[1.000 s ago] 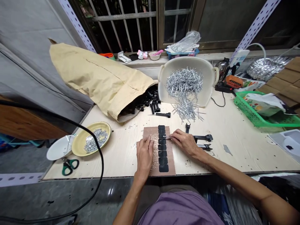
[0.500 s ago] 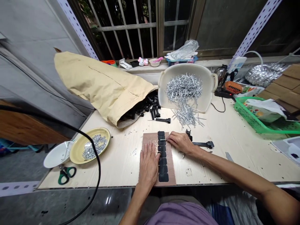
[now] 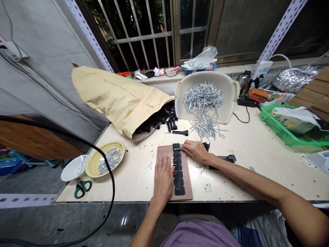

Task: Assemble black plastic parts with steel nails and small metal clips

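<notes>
A brown board (image 3: 162, 151) lies on the table, with a column of black rounded patches (image 3: 179, 181) along it. My left hand (image 3: 163, 176) rests flat on the board's left part, fingers stretched out, its thumb reaching the edge of the patches. Over at the upper right side, my right hand (image 3: 195, 151) pinches a thin metal pointed tool (image 3: 177, 149), its tip over the upper patches. The tool's other end is hidden by my fingers. Just beyond my right wrist lie black plastic parts (image 3: 227, 158), partly covered by my forearm.
A paper sack (image 3: 120, 99) spills black plastic parts at the back. Beside it, a tilted white tub (image 3: 223, 96) pours out nails (image 3: 204, 97). Left are a yellow bowl (image 3: 91, 168) of small metal pieces, a white bowl (image 3: 70, 169) and scissors (image 3: 82, 189). A green basket (image 3: 282, 128) stands right.
The view has shifted slightly, so surroundings appear farther right. My right hand has moved the tool tip a little up the column of patches. My left hand stays flat on the board.
</notes>
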`<state>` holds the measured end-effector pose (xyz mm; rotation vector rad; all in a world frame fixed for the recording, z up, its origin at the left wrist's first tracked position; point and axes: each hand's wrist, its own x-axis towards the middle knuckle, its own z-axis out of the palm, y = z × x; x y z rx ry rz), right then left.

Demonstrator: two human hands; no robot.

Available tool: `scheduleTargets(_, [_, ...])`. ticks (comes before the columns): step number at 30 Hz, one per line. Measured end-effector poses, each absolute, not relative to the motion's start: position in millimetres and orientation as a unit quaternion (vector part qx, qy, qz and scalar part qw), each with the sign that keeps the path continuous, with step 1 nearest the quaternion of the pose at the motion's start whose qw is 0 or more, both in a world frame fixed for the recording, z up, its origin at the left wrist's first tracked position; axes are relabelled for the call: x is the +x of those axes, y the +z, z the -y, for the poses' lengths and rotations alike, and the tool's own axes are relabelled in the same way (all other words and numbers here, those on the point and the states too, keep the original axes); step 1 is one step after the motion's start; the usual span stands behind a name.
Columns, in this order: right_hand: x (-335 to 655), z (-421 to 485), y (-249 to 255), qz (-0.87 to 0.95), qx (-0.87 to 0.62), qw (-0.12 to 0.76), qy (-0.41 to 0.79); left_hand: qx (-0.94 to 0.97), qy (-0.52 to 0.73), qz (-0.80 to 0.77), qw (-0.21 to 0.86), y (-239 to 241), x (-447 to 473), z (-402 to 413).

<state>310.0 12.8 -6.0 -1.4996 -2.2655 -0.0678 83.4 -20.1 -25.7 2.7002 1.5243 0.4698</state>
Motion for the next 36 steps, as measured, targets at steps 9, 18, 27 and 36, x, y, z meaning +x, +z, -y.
scheduleTargets(9, [324.7,0.8,-7.6,0.801,-0.557,0.218,-0.013,0.867,0.149,-0.476,0.004,-28.6,84.3,19.5])
scheduleTargets(18, [371.6,32.6,-10.4,0.766,-0.592,0.251,-0.006,0.868,0.150,-0.472,0.023,-25.6,84.2,20.9])
scheduleTargets(27, [326.1,15.7,9.2,0.793,-0.566,0.226,0.017,0.864,0.134,-0.484,0.021,-22.7,86.1,23.4])
scheduleTargets(36, [315.9,19.3,-4.3,0.814,-0.546,0.200,0.009,0.861,0.130,-0.490,0.034,-25.5,85.6,23.2])
